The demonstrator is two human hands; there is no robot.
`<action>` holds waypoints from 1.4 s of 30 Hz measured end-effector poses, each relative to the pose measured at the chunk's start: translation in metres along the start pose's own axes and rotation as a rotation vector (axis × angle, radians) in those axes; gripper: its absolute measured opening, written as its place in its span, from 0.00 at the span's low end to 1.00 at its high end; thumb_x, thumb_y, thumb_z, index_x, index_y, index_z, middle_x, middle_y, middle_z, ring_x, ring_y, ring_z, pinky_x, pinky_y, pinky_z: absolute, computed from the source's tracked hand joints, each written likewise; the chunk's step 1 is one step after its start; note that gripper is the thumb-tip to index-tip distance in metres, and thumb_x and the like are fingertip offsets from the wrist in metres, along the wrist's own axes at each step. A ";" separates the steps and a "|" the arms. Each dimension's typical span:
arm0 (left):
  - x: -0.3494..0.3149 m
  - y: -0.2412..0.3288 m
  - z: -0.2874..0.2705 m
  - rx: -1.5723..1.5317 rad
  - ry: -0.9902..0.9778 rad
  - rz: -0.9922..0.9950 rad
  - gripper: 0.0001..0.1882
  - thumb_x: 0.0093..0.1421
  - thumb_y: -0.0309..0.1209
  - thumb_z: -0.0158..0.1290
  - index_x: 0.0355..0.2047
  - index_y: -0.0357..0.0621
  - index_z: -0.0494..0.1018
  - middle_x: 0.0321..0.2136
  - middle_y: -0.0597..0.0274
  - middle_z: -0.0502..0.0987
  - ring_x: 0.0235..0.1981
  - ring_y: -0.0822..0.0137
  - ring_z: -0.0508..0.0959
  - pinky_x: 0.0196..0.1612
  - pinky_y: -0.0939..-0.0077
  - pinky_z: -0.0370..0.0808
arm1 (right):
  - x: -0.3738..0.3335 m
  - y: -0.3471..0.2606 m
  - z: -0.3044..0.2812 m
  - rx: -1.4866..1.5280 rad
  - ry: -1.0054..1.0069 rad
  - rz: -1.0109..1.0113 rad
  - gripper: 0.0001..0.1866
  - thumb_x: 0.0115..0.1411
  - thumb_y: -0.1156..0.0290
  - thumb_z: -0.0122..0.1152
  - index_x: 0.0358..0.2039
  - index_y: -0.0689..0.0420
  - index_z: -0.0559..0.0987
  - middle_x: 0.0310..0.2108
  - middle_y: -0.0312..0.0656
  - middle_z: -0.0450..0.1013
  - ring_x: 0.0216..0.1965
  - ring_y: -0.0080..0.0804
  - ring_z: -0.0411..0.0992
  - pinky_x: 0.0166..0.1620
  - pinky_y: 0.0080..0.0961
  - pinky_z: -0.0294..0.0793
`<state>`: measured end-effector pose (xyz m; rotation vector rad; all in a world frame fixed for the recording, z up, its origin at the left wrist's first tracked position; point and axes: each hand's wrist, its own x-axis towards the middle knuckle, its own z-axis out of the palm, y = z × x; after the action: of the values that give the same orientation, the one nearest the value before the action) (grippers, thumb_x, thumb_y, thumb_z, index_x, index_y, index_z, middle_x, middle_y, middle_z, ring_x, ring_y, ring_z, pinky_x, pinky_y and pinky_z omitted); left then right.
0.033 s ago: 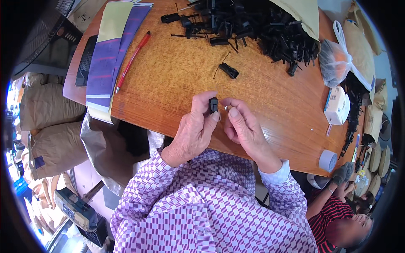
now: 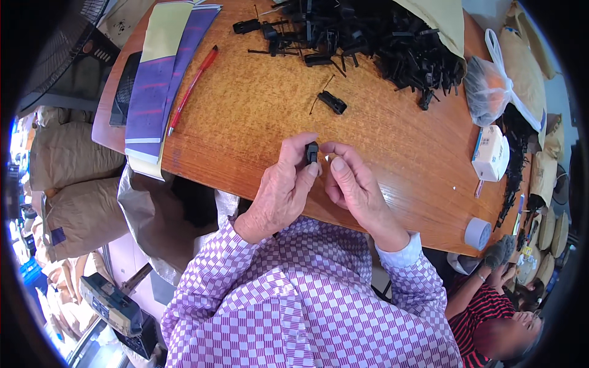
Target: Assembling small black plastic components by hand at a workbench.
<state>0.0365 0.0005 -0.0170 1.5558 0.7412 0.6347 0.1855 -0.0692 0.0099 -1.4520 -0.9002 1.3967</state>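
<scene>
Between the thumb and fingertips of my left hand is a small black plastic part, held upright just over the table's near edge. Close beside it, the thumb and index finger of my right hand are pinched together. A tiny white glint shows at those fingertips, too small to name. Farther up the table lies a similar black plastic part with thin stalks sticking out. Beyond that spreads a large heap of black plastic parts, partly spilling from a tan sack.
On the left of the wooden table lie purple and yellow papers and a red pen. To the right are a tied plastic bag, a white box and a tape roll. Another person sits at lower right.
</scene>
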 end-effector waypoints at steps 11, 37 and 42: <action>0.003 0.009 0.011 0.077 0.048 -0.004 0.19 0.62 0.19 0.46 0.54 0.38 0.66 0.39 0.49 0.76 0.30 0.66 0.78 0.32 0.76 0.75 | 0.001 0.013 -0.001 0.065 0.028 -0.026 0.20 0.69 0.63 0.42 0.56 0.60 0.62 0.22 0.28 0.61 0.19 0.12 0.57 0.21 0.10 0.53; 0.006 0.001 0.019 0.209 0.205 0.157 0.14 0.61 0.20 0.46 0.48 0.41 0.66 0.34 0.54 0.77 0.28 0.65 0.78 0.30 0.74 0.74 | 0.009 0.014 -0.007 0.041 0.001 -0.024 0.14 0.67 0.69 0.47 0.51 0.59 0.67 0.24 0.28 0.63 0.23 0.12 0.59 0.25 0.12 0.59; 0.007 0.016 0.003 -0.447 0.048 -0.132 0.13 0.67 0.30 0.42 0.51 0.43 0.60 0.40 0.53 0.75 0.32 0.73 0.75 0.32 0.85 0.68 | 0.002 0.018 -0.016 0.051 0.046 -0.044 0.10 0.66 0.71 0.49 0.46 0.61 0.69 0.26 0.31 0.66 0.22 0.12 0.59 0.24 0.11 0.60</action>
<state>0.0451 0.0030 -0.0013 1.0768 0.6764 0.6872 0.2001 -0.0746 -0.0082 -1.4125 -0.8569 1.3391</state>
